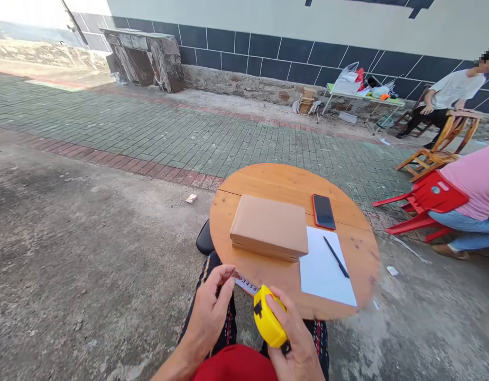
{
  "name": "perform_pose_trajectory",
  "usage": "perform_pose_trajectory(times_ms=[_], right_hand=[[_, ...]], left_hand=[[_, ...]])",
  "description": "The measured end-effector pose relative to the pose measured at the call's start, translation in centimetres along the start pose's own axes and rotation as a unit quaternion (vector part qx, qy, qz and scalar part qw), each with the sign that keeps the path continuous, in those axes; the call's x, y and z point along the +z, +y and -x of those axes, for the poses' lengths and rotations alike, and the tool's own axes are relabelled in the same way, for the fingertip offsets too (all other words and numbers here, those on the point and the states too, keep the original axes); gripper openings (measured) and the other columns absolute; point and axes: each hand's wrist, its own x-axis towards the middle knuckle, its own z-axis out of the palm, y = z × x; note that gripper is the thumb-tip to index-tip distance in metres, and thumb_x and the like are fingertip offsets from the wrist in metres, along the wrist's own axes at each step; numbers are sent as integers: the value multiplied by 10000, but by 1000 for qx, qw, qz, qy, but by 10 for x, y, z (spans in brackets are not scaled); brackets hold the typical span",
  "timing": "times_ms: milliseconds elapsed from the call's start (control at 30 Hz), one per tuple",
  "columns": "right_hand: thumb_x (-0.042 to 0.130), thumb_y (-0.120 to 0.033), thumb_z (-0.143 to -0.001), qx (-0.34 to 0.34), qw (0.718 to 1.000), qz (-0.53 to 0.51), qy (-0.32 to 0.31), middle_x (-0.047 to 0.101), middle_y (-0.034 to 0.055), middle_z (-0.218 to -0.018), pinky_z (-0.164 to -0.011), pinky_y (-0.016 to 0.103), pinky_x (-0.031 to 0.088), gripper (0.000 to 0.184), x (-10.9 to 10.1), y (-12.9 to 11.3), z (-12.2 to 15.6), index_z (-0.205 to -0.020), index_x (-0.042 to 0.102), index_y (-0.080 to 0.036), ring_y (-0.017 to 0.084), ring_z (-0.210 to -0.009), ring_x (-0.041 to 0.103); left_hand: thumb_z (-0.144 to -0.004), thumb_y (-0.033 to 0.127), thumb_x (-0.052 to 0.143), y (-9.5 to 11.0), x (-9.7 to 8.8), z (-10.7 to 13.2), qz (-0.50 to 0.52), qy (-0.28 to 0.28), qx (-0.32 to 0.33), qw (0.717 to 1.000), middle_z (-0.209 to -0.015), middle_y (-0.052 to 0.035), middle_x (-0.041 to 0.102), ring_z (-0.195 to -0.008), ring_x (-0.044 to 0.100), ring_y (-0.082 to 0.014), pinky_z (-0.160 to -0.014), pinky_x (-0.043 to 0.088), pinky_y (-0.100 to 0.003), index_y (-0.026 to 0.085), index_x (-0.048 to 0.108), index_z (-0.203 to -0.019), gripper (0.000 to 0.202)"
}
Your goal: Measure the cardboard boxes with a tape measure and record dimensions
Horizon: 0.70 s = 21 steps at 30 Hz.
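Note:
My right hand (294, 338) is wrapped round a yellow tape measure (268, 320), held just in front of the round wooden table (276, 182). My left hand (210, 312) pinches the end of the white tape blade (246, 284), a short length of which is drawn out between my hands at the table's near edge. A flat brown cardboard box (270, 226) lies on the table just beyond my hands. To its right lie a white sheet of paper (321, 270) with a black pen (336, 256) on it, and a phone in a red case (323, 210).
A person in a pink top (476, 180) sits on a red plastic chair (424, 203) at the right. Farther back, another person in white (450, 92) sits by a wooden chair (440, 145) and a cluttered folding table (361, 95). Concrete ground spreads to the left, brick paving beyond.

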Motion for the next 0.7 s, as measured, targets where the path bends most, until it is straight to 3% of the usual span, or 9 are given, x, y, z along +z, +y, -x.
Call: perform_pose_trajectory(times_ms=[133, 233, 367, 500, 600, 700], right_hand=[[459, -32, -741, -31, 994, -44, -93, 473, 84, -1477, -1049, 373, 482, 674, 3, 3, 7, -1375, 520, -250, 235, -1329, 509], [453, -21, -726, -42, 989, -29, -138, 470, 90, -1477, -1062, 407, 469, 706, 1, 4, 8, -1389, 505, -255, 234, -1344, 489], [438, 2, -732, -33, 989, -4, -147, 480, 100, -1461, -1055, 405, 478, 705, 1, 12, 4, -1388, 501, -249, 224, -1329, 500], [423, 49, -722, -47, 990, 29, -130, 452, 114, -1464, -1069, 464, 458, 758, 13, 34, -18, -1414, 467, -258, 239, -1345, 465], [464, 48, -728, -87, 986, 62, -130, 435, 152, -1467, -1088, 544, 415, 739, 25, 54, -43, -1409, 478, -239, 290, -1360, 426], [576, -52, -782, -87, 977, 80, -176, 390, 168, -1509, -1113, 562, 383, 663, 27, 64, -60, -1417, 465, -206, 325, -1389, 376]], left_hand=[[-948, 448, 439, -27, 10, 38, -9, -43, -15, 999, -1179, -43, 682, -1109, 628, -229, -1018, 481, -366, 282, 693, -1060, 323], [-963, 467, 394, -37, 13, 50, 3, -61, -38, 997, -1388, -29, 569, -1300, 511, -233, -1141, 375, -385, 305, 696, -1140, 386], [-980, 489, 356, -51, 13, 50, 10, -34, -68, 997, -1458, -49, 501, -1356, 449, -242, -1167, 338, -410, 275, 643, -1249, 448], [-966, 487, 395, -59, 13, 42, 8, -24, -75, 997, -1371, -81, 572, -1284, 521, -241, -1130, 380, -413, 237, 593, -1294, 458], [-944, 474, 438, -59, 18, 36, -1, -20, -49, 999, -1331, -104, 591, -1236, 552, -250, -1093, 410, -432, 202, 588, -1283, 459], [-947, 442, 449, -61, 26, 35, -11, -33, -10, 999, -1362, -120, 557, -1237, 538, -252, -1060, 432, -437, 199, 587, -1279, 434]])
